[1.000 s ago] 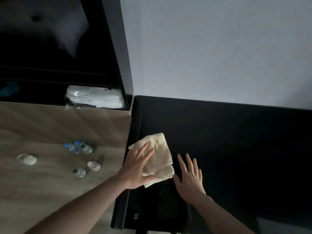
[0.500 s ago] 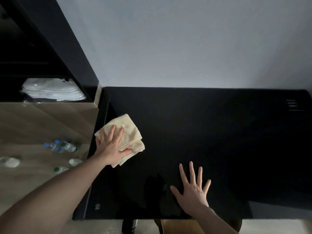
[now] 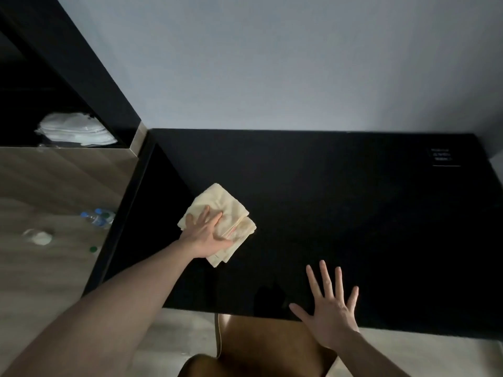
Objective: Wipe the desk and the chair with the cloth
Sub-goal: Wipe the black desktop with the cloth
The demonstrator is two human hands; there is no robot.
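A folded cream cloth (image 3: 226, 206) lies on the black desk (image 3: 340, 213), left of its middle. My left hand (image 3: 205, 235) presses flat on the cloth with straight fingers. My right hand (image 3: 330, 311) rests spread and flat on the desk's near edge, holding nothing. A brown chair (image 3: 261, 346) stands tucked under the desk's near edge, mostly hidden by my right forearm.
A wooden counter (image 3: 54, 186) adjoins the desk on the left, with water bottles (image 3: 96, 216) and a small white object (image 3: 40, 237) on it. Folded white linen (image 3: 74, 129) lies in a dark shelf above. A grey wall backs the desk. A small label (image 3: 442, 156) marks the desk's far right.
My left hand has slid the cloth rightward from the desk's left edge toward the middle. The view has shifted right and back, bringing the chair into sight. My right hand stays flat.
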